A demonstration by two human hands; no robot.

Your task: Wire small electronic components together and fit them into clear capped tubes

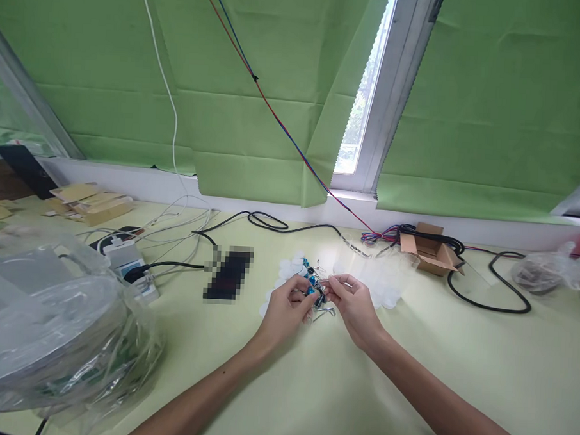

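My left hand (286, 308) is closed in a pinch at a small blue part (310, 290), its fingertips close to those of the other hand. From the right, my right hand (358, 308) pinches thumb against fingers; whatever is between them is too small to name. Under and behind the fingertips lies a cluster of small blue and black parts (306, 263) with thin metal bits. Just in front of it, a bent silver metal piece (328, 310) rests on the table. Round translucent white discs (387, 293) spread on both sides of the cluster.
A bulky plastic-wrapped round object (68, 336) fills the table's left. Beyond it are a white power strip (133, 268) with cables and a blurred black rectangle (228, 276). An open cardboard box (430, 250), black cable (495, 308) and plastic bag (540, 272) lie at right.
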